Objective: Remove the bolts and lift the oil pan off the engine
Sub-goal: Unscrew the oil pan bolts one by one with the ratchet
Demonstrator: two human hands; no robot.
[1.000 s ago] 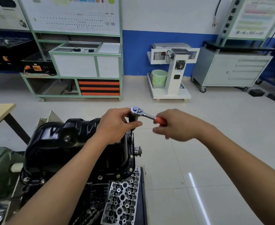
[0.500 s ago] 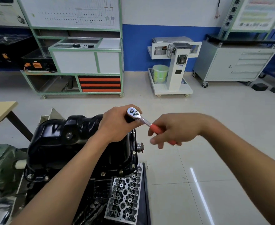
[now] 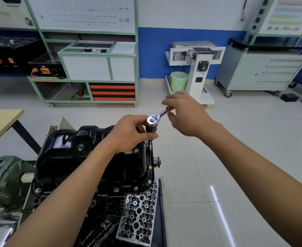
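Black extension [image 3: 150, 130] mostly hidden inside left hand [image 3: 128, 133] grip; right hand [image 3: 186, 115] pinches ratchet [image 3: 155, 119] by orange handle, largely covered. Chrome head shiny. Glossy black pan [image 3: 70, 147], lumpy.

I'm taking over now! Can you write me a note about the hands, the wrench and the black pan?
Left hand grips the extension bar under the head of the ratchet.
Right hand holds the ratchet's orange handle.
The bar's tip meets the right rim of the oil pan.
Done: nothing visibly finished; the pan sits on the engine, and bolts show along its near rim.
Left: undo the bolts, lift the pan off.
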